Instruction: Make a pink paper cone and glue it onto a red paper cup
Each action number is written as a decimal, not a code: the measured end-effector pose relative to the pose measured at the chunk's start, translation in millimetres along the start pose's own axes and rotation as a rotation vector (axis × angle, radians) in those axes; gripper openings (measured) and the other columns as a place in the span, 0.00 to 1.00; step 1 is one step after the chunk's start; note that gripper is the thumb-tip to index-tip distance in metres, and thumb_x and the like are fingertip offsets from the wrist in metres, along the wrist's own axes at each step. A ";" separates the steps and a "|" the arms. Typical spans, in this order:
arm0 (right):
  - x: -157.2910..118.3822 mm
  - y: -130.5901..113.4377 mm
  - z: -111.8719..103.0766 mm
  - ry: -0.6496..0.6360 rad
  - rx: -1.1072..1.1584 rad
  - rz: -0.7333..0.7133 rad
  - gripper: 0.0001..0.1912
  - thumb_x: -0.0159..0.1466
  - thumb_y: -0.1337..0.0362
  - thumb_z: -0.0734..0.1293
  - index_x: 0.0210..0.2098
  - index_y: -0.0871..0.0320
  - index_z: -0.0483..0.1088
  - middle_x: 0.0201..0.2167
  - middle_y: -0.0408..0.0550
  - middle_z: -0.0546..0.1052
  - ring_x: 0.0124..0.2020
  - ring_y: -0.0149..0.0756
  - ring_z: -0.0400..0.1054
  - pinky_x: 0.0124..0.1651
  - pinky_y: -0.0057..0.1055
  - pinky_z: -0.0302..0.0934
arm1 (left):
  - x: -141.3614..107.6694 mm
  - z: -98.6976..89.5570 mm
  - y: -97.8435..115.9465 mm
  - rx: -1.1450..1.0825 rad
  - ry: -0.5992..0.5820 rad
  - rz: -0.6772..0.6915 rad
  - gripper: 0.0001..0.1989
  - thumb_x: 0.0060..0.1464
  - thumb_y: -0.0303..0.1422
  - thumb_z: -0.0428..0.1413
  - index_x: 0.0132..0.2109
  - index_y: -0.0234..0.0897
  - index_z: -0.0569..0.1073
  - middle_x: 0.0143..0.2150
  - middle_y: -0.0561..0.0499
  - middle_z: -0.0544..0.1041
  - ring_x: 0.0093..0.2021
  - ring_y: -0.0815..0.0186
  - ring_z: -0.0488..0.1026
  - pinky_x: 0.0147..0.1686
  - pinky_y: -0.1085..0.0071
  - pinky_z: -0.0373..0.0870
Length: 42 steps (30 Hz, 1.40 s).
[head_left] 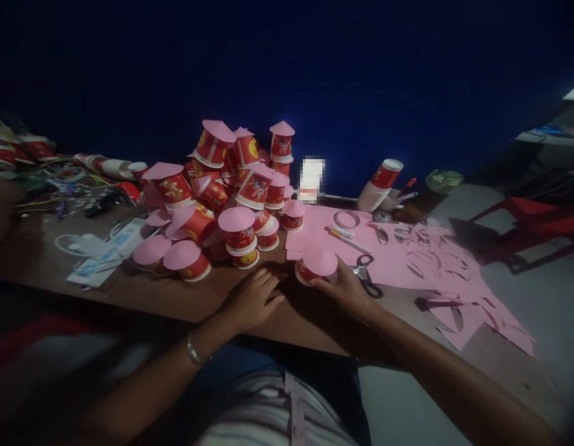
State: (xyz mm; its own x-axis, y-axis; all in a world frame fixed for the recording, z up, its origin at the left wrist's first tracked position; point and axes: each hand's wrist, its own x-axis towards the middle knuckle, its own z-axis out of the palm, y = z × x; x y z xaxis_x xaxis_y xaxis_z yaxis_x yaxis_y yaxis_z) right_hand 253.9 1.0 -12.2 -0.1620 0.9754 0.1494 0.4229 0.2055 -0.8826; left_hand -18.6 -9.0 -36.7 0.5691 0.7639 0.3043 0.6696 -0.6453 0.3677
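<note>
My right hand (345,288) is closed round a red paper cup with a pink cone top (318,262), low over the brown table (175,300). To its left, my left hand (254,300) rests near the table's front edge with its fingers apart and nothing in them. Beyond it stands a heap of red cups with pink cone tops (237,229), some upright and some tilted. Black-handled scissors (371,285) lie just right of my right hand, beside the pink paper sheets (393,263).
Pens (349,238) and a tape ring (346,219) lie on the paper. A cup stack (380,186) leans behind it. Cut scraps (454,263) spread rightward, near a red stool (529,229). At left are a power strip (108,254) and clutter.
</note>
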 end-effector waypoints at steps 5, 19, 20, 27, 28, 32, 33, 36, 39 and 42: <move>41.1 3.1 15.5 0.075 -0.062 -0.075 0.30 0.62 0.55 0.75 0.60 0.57 0.68 0.56 0.57 0.78 0.54 0.50 0.75 0.58 0.51 0.71 | 0.5 0.6 0.6 -0.023 -0.010 0.014 0.17 0.64 0.31 0.59 0.58 0.38 0.77 0.60 0.41 0.80 0.61 0.51 0.76 0.63 0.48 0.74; 96.5 22.9 46.2 0.102 -0.166 -0.025 0.26 0.59 0.59 0.76 0.53 0.58 0.69 0.52 0.56 0.75 0.53 0.49 0.72 0.56 0.49 0.70 | 2.9 -4.8 1.3 -0.067 -0.044 0.018 0.19 0.64 0.30 0.60 0.61 0.41 0.76 0.64 0.43 0.79 0.64 0.53 0.75 0.64 0.50 0.74; 96.1 23.0 46.9 0.099 -0.166 -0.023 0.26 0.59 0.59 0.76 0.53 0.58 0.69 0.52 0.56 0.75 0.53 0.49 0.72 0.56 0.49 0.70 | 2.9 -4.7 1.0 -0.070 -0.045 0.018 0.19 0.64 0.30 0.60 0.61 0.40 0.76 0.64 0.43 0.79 0.64 0.53 0.75 0.64 0.49 0.74; 97.5 24.5 48.2 0.104 -0.146 -0.016 0.25 0.58 0.60 0.76 0.52 0.58 0.69 0.52 0.55 0.76 0.52 0.50 0.72 0.56 0.48 0.69 | 2.6 -3.2 0.5 -0.069 -0.066 0.002 0.19 0.64 0.30 0.60 0.61 0.39 0.76 0.65 0.43 0.78 0.64 0.52 0.74 0.65 0.48 0.73; 96.9 24.1 47.0 0.107 -0.140 -0.014 0.25 0.58 0.60 0.76 0.52 0.57 0.69 0.51 0.55 0.76 0.52 0.50 0.72 0.55 0.49 0.69 | 2.6 -3.3 0.4 -0.073 -0.069 0.002 0.19 0.64 0.30 0.60 0.61 0.40 0.76 0.65 0.43 0.78 0.65 0.53 0.74 0.65 0.48 0.73; 83.9 16.3 39.8 0.119 -0.101 -0.018 0.26 0.59 0.59 0.75 0.55 0.58 0.68 0.53 0.57 0.76 0.53 0.50 0.72 0.57 0.50 0.70 | 0.9 -2.8 -2.2 -0.142 0.016 -0.026 0.20 0.64 0.30 0.59 0.62 0.41 0.74 0.64 0.44 0.78 0.64 0.55 0.75 0.65 0.50 0.74; 77.4 12.4 38.1 0.117 -0.089 -0.025 0.27 0.60 0.59 0.74 0.56 0.58 0.68 0.55 0.58 0.75 0.54 0.50 0.72 0.57 0.49 0.70 | 0.1 -1.7 -3.5 -0.172 0.071 -0.049 0.21 0.64 0.30 0.59 0.63 0.41 0.73 0.63 0.43 0.78 0.64 0.55 0.76 0.65 0.51 0.74; 52.4 -1.9 34.7 0.086 -0.044 -0.055 0.27 0.63 0.58 0.74 0.59 0.56 0.67 0.57 0.55 0.76 0.56 0.49 0.72 0.57 0.46 0.70 | -3.3 4.6 -7.6 -0.230 0.256 -0.142 0.22 0.63 0.33 0.61 0.63 0.40 0.71 0.60 0.41 0.79 0.61 0.55 0.78 0.63 0.53 0.76; 26.4 -14.2 35.8 -0.011 0.074 -0.097 0.30 0.65 0.54 0.74 0.62 0.52 0.65 0.59 0.52 0.75 0.58 0.48 0.72 0.60 0.46 0.69 | -6.5 11.9 -8.4 -0.184 0.351 -0.232 0.29 0.57 0.37 0.67 0.63 0.38 0.70 0.62 0.36 0.77 0.63 0.47 0.77 0.62 0.51 0.77; 8.4 -20.2 40.6 -0.101 0.101 -0.161 0.32 0.66 0.52 0.75 0.65 0.51 0.64 0.62 0.53 0.74 0.61 0.49 0.70 0.64 0.47 0.66 | -7.4 14.3 -4.7 -0.165 0.337 -0.268 0.36 0.51 0.38 0.71 0.64 0.38 0.69 0.64 0.35 0.76 0.65 0.44 0.75 0.63 0.49 0.76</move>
State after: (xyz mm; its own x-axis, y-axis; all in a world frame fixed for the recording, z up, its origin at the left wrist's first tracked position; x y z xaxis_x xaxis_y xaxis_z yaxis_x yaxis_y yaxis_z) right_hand 207.7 1.9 -11.2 -0.3107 0.9168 0.2508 0.2934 0.3435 -0.8921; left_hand -19.2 -11.7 -53.3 0.1813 0.8806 0.4378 0.6715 -0.4361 0.5991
